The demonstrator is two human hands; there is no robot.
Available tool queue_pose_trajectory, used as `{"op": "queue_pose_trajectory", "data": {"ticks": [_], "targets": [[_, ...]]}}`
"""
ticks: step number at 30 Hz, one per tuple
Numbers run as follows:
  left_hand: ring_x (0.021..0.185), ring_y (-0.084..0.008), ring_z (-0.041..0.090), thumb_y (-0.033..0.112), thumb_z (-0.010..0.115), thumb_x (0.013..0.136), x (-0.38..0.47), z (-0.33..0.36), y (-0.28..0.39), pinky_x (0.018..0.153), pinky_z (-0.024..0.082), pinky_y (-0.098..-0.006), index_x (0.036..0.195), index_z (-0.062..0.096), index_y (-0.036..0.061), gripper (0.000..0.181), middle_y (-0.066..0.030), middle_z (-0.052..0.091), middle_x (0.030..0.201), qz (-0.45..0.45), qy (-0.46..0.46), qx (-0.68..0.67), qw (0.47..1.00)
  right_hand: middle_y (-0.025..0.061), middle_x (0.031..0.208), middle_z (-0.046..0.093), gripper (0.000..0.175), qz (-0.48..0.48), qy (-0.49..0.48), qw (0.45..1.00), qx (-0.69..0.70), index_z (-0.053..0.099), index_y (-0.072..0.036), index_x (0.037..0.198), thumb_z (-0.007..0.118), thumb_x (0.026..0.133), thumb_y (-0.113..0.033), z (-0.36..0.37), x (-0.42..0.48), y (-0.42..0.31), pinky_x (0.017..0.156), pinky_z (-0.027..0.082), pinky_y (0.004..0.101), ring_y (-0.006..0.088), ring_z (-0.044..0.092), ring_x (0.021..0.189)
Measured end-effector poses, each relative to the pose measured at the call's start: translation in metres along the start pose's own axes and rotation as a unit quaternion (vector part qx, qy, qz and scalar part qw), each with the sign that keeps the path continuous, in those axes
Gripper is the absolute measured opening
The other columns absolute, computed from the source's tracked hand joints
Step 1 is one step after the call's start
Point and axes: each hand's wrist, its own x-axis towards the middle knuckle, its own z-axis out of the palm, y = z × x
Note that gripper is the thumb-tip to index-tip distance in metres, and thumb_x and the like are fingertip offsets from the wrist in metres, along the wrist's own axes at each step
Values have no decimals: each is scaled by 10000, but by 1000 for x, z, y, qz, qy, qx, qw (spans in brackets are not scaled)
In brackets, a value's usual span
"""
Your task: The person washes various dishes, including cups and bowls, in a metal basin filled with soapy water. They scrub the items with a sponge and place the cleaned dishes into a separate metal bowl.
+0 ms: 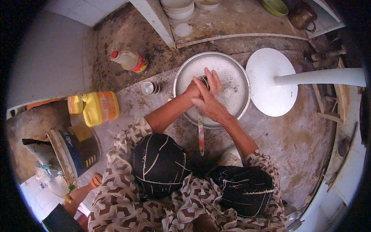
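Observation:
Over a round metal pan [232, 107] holding a pale, bubbly surface, my two hands are together. My left hand [193, 89] is around a small metal cup [204, 82], which is mostly hidden by fingers. My right hand [209, 101] crosses it with fingers spread, touching the left hand. Below them a utensil with a flower-patterned handle [201, 133] lies across the pan's near rim and points toward me. Small metal cups [148, 88] lie on the floor left of the pan.
A white round lid-like disc [266, 95] adjoins the pan on the right. An oil bottle [130, 61] stands upper left, yellow jugs [100, 108] and a bucket [78, 148] at left. Another person's hand [95, 180] shows lower left. Bowls [178, 8] sit beyond a white post [153, 21].

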Motion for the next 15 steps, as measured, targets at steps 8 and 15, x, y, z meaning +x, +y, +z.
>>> {"op": "queue_pose_trajectory", "data": {"ticks": [8,15], "targets": [[787,-249,609,55,515,783,-5,23,17,735,485,-360,1067,559,28,289,-126,633,922,-124,-31,142,982,194,1174,491,402,175,-8,978,110,548,-65,1144,521,796,-264,4,1,27,968,332,362,307,428,1147],[875,-300,618,1,514,718,-21,30,12,783,466,-360,1023,572,-6,310,-188,615,937,258,-107,430,858,136,938,636,402,325,-48,854,404,608,2,1015,450,859,-334,3,-4,64,784,440,332,237,604,806]]}}
